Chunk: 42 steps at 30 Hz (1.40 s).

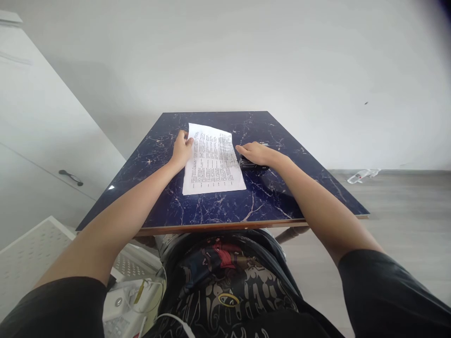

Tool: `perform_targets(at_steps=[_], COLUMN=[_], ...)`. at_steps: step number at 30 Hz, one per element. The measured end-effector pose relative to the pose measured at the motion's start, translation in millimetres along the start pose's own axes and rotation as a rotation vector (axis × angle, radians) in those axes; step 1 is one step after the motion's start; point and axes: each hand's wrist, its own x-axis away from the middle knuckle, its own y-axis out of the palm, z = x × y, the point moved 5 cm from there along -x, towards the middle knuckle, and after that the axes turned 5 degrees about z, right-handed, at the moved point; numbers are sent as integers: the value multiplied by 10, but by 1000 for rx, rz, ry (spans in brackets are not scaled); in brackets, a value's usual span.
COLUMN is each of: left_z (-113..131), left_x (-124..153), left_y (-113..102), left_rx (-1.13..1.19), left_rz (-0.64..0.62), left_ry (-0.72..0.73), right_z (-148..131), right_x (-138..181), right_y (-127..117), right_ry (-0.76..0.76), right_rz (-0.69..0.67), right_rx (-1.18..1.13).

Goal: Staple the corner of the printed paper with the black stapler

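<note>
While the black shirt (229,281) sits nearest, well short of the paper (213,166), a white panel (31,249) with holes stands low to the paper's left, also on the near side. Under the paper runs the blue table (211,212), giving it a flat base. At the paper's right edge is a black device (252,165); whether that edge lies inside it or just beside it, I cannot tell. The right hand (259,152) lies over the device, palm down, probably to steady or press it; how far its fingers curl round is hidden. At the paper's left edge the left hand (181,149) pinches, thumb on top and fingers behind, likely to keep the page in line with the device; the paper's far part lifts slightly. Beyond the paper rises the white wall (246,56).
</note>
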Motion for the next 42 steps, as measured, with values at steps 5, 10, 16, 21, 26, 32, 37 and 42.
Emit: perform_targets(at_steps=[5, 10, 16, 21, 26, 32, 37, 42], left_z=[-32, -66, -98, -111, -104, -46, -38, -35], left_x=[-2, 17, 17, 6, 30, 37, -16, -9], left_y=[-52, -32, 7, 17, 28, -19, -92, -75], left_rx=[-267, -436, -589, -595, -627, -495, -339, -289], left_rz=[-63, -124, -166, -212, -229, -114, 22, 12], left_ry=[14, 39, 27, 29, 28, -8, -64, -105], right_z=[31, 207, 158, -353, -669, -616, -331, 202], right_x=[92, 143, 95, 59, 34, 184, 658, 1234], right_y=[-92, -252, -369, 85, 391, 413, 206, -95], right_ry=[-130, -164, 109, 101, -104, -109, -37, 107], right_rz=[-195, -249, 67, 14, 44, -145, -71, -34], right_rx=[-53, 24, -86, -207, -101, -191, -106, -26])
